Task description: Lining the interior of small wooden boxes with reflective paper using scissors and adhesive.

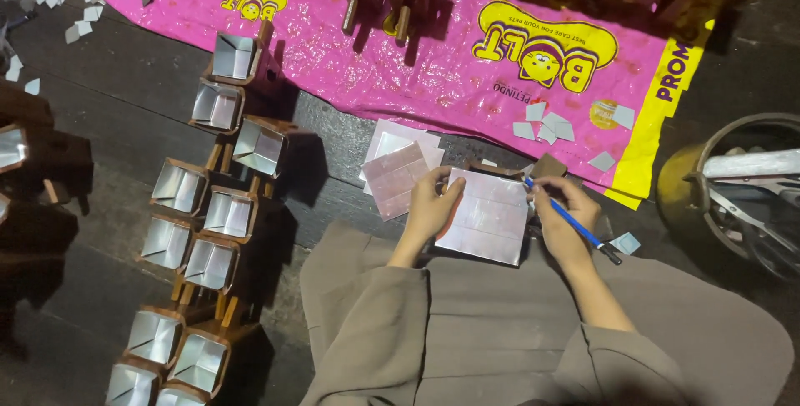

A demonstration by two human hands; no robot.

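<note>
- Right hand (560, 210): fingers closed around a blue brush (573, 223), its tip touching the right edge of a silver foil sheet (487, 216).
- Left hand (433, 202): fingers pinch the sheet's left edge; the sheet rests over the person's lap.
- Just left of the sheet, a stack of pinkish foil sheets (398, 169) lies on the dark floor (125, 89).
- Further left, foil-lined brown boxes (208, 206) stand in rows.
- Beyond, a pink plastic sack (333, 39) lies spread flat with small foil squares (550, 127) on it.
- Far right, a metal frame (742, 198).
</note>
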